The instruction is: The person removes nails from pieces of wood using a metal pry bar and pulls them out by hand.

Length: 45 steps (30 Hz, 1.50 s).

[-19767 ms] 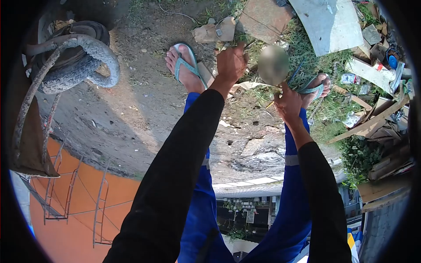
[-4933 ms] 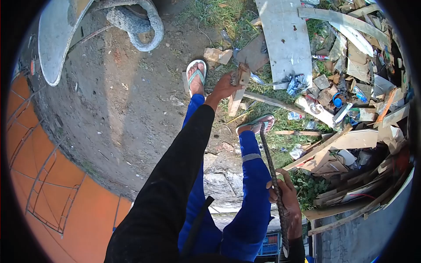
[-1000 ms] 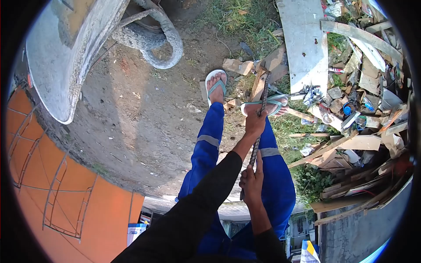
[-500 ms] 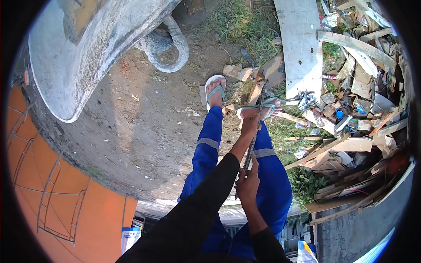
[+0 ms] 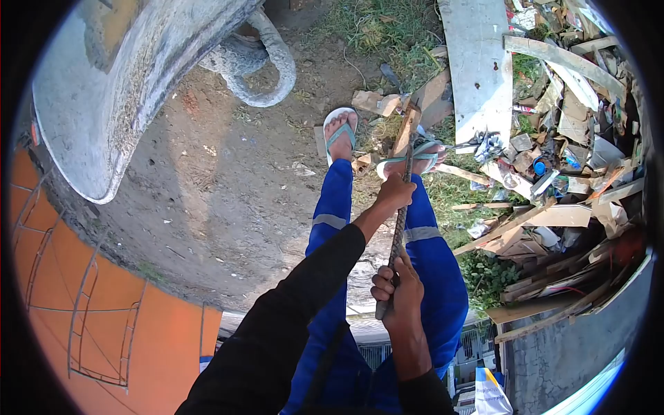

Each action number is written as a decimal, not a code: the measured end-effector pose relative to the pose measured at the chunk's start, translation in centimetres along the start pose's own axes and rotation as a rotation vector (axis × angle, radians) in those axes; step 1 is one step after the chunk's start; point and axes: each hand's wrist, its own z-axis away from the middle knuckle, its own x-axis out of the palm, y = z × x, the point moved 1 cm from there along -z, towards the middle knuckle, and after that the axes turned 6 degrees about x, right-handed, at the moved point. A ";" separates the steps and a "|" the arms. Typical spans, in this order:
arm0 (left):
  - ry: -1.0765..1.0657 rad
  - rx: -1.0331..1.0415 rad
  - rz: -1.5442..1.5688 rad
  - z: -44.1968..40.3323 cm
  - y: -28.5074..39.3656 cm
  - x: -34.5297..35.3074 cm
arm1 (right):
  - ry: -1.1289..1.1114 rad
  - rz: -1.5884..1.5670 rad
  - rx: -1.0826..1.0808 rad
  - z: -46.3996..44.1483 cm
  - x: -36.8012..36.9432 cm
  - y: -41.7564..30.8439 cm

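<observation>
Pale curved panel [image 5: 76, 117]: fills the upper left, apart from the hands; in the person's reach it looks no hindrance.
Left sandalled foot [image 5: 341, 135]: upper centre, toes bare; a piece of wood tipping leftward could strike them.
Left hand [image 5: 394, 191]: centre, fingers closed around the bar's middle; should the bar jerk, the knuckles might scrape.
Ribbed bar [image 5: 399, 232]: slants from lower centre to upper centre, its far end by the wood; whether they touch cannot be told. A slip off the wood could drive it toward the feet.
Wood piece [image 5: 405, 131]: upper centre, between the feet; rolling under pressure seems likely, as nothing visible clamps it.
Right hand [image 5: 407, 290]: lower centre, curled tight around the bar's near end; a sweaty palm could slide.
Right sandalled foot [image 5: 425, 158]: behind the bar, most exposed.
Debris pile [image 5: 567, 162]: right side; a sideways step risks stumbling.
</observation>
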 end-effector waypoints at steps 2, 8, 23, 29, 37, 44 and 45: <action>0.043 0.016 0.067 0.1 1.0 0.8 | -0.106 -0.047 0.081 1.2 -0.9 -3.4; 0.088 -0.023 0.164 -2.7 3.4 2.4 | -0.294 -0.373 0.382 2.3 1.2 -12.8; 0.008 -0.133 0.608 -5.6 13.3 3.9 | -0.295 -0.380 0.309 4.6 11.5 -25.6; 0.241 -0.016 0.484 -2.7 7.8 7.0 | -0.086 0.424 0.079 4.8 3.8 -17.1; 0.325 0.061 0.297 -0.3 5.0 4.0 | 0.012 1.134 -0.160 3.4 3.5 -11.8; 0.324 0.157 0.267 3.2 3.0 4.1 | 0.103 1.395 -0.617 0.7 -3.3 -6.0; 0.313 0.150 0.200 3.9 1.8 4.0 | 0.124 1.437 -0.687 0.1 -4.3 -4.3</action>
